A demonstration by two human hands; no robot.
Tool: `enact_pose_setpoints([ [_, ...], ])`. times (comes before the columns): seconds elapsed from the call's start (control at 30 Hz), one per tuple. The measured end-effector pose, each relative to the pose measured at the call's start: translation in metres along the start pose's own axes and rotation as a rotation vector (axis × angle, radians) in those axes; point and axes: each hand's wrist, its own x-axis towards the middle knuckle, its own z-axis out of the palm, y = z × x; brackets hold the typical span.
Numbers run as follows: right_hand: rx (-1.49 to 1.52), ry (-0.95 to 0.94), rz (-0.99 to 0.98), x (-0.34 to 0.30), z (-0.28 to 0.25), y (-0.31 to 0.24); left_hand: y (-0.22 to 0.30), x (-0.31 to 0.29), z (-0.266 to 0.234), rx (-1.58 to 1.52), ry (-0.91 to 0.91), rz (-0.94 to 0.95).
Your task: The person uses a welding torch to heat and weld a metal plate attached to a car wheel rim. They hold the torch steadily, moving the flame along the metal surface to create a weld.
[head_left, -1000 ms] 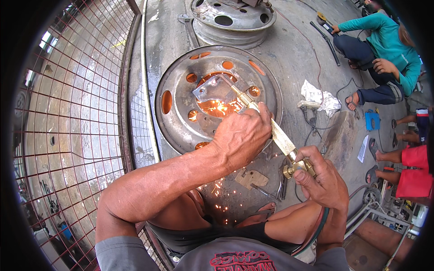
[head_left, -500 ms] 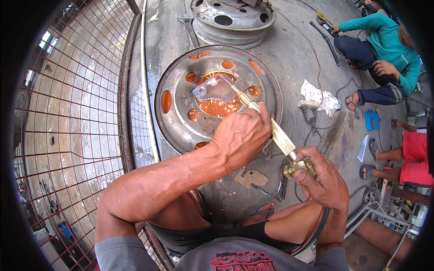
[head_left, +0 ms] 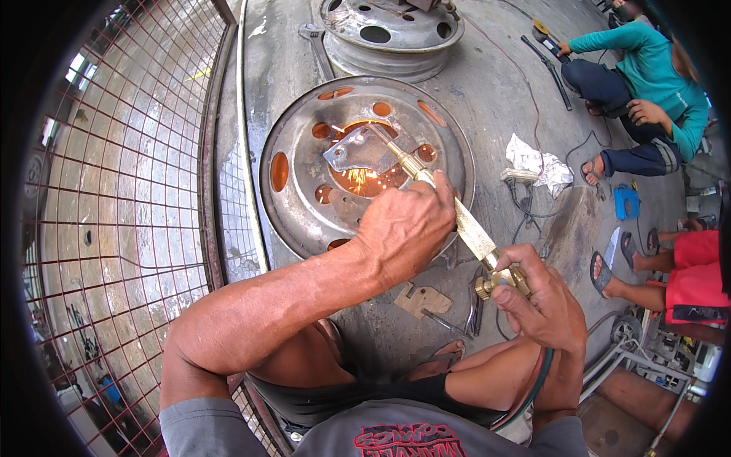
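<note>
A brass cutting torch [head_left: 477, 234] runs diagonally between my two hands. My left hand [head_left: 407, 225] is closed around its front part, beside the wheel rim. My right hand [head_left: 541, 301] grips the rear end by the valve knobs, with a hose trailing down past the wrist. The torch tip reaches the edge of a flat grey metal plate [head_left: 358, 152], which lies across the centre hole of a steel wheel rim [head_left: 293, 206]. Orange light and sparks show inside the rim, below the plate.
Behind stands another wheel rim [head_left: 381, 57], with an adjustable wrench [head_left: 317, 49] beside it. A red wire-mesh fence [head_left: 137, 183] borders my left. A cut plate [head_left: 424, 299] lies near my feet. At right, a person in a teal shirt [head_left: 647, 76] crouches; another wears red shorts [head_left: 693, 274].
The orange glow in the rim has dimmed, and the sparks now spray in streaks below the plate. My hands hardly move. The feet of the person in red shorts have shifted.
</note>
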Motion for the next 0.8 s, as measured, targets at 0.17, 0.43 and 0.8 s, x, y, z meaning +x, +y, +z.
enact_pose_setpoints([
  [0.17, 0.003, -0.004, 0.033, 0.0011, 0.0009, -0.0003, 0.0, -0.0012, -0.0007, 0.026, -0.002, 0.009],
  [0.43, 0.03, 0.004, 0.068, 0.0001, 0.0012, 0.0015, 0.0002, -0.0014, -0.001, 0.023, -0.009, 0.018],
  [0.8, 0.081, 0.009, 0.02, -0.0018, 0.0022, 0.0057, 0.0005, -0.0005, -0.0024, -0.018, -0.033, -0.013],
])
